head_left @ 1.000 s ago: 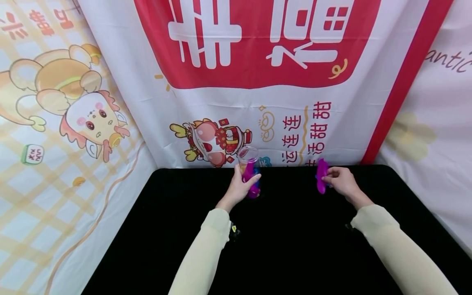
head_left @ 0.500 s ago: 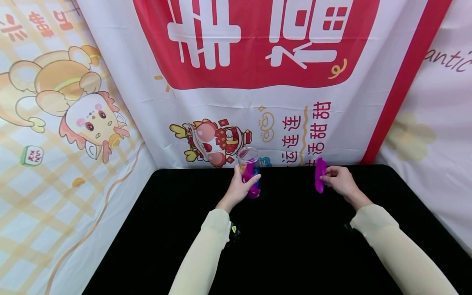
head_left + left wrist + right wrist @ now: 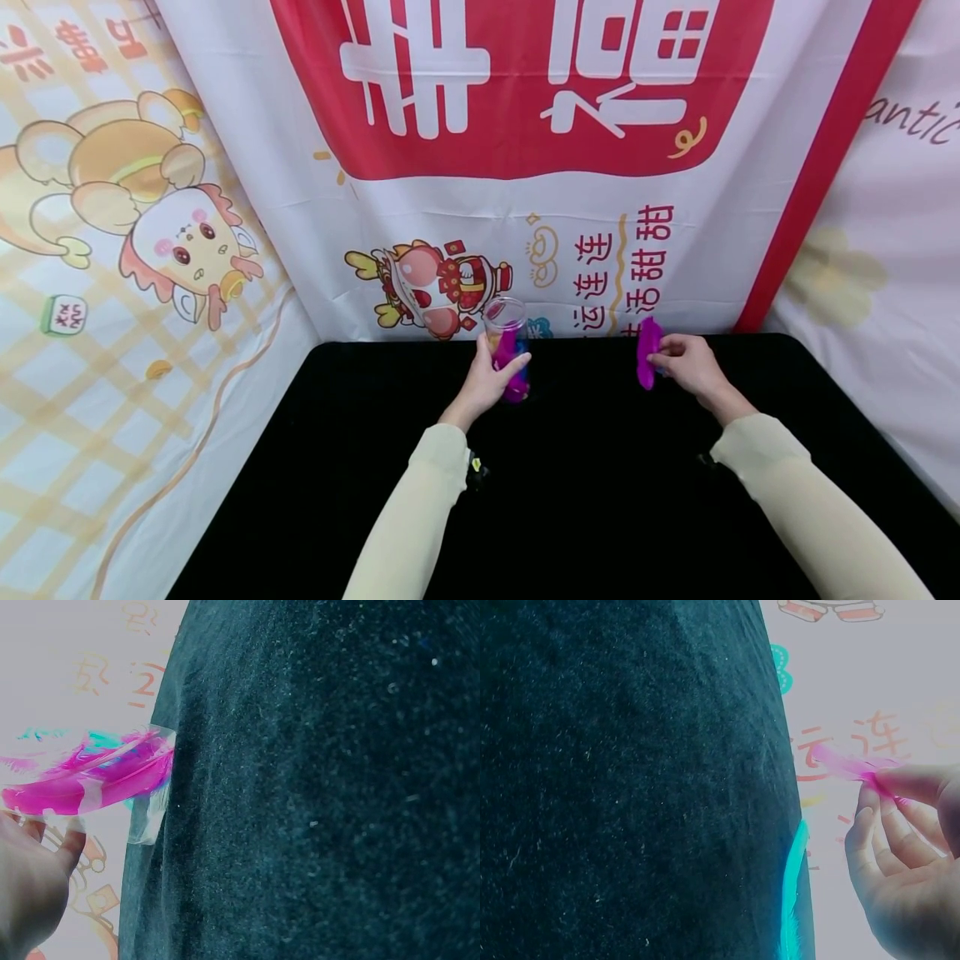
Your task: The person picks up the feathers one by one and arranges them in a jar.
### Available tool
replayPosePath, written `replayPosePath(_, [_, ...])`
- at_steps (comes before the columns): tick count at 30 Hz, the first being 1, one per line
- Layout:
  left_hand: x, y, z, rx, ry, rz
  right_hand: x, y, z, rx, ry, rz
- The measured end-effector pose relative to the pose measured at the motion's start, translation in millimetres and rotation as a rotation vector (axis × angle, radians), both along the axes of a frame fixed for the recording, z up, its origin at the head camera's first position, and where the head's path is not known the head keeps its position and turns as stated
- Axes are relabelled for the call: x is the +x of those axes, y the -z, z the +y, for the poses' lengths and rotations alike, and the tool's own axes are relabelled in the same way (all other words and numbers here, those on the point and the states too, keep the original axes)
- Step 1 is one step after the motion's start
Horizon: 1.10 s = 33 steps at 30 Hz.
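Note:
My left hand (image 3: pixel 482 385) grips a clear cylindrical container (image 3: pixel 504 310) standing upright near the table's far edge. Magenta and blue feathers (image 3: pixel 97 780) show through its wall, some yellow as well. To the right, my right hand (image 3: pixel 696 368) pinches a magenta feather (image 3: pixel 648 354) between thumb and fingertips, above the table's far edge. In the right wrist view, a turquoise feather (image 3: pixel 790 900) lies on the table close to the edge, below that hand. Most of it is hidden behind my right fingers in the head view.
A black cloth-covered table (image 3: pixel 585 500) spreads beneath both arms. Behind it hangs a white and red printed banner (image 3: pixel 600 158). Printed curtains stand at the left (image 3: pixel 112 400) and the right (image 3: pixel 885 333).
My right hand has shifted slightly left and up with the magenta feather, which looks a little more edge-on. The left hand and the container stay in place.

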<state>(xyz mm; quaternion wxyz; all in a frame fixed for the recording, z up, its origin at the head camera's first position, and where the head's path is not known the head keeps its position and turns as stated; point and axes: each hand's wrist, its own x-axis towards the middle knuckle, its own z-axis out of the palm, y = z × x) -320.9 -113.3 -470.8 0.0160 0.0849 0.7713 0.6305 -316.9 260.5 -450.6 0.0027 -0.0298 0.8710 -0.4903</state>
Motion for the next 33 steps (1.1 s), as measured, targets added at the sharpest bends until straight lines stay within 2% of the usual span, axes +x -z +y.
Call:
replayPosePath(7, [-0.2,0.7,0.0,-0.006,-0.002,-0.024,1.6,-3.3,-2.8,-0.019,-0.004,-0.008])
replayPosePath(14, [1.3,0.4,0.6,-0.027,-0.004,0.02,2.0,-0.6,-5.0,-0.018,-0.002,0.041])
replayPosePath(18, [1.0,-0.2,0.9,-0.026,-0.009,0.032,1.9,-2.4,-5.8,-0.022,0.0,0.036])
replayPosePath(33, [1.2,-0.8,2.0,-0.022,-0.012,0.022,-0.1,-13.5,-14.3,-0.058,-0.013,0.032])
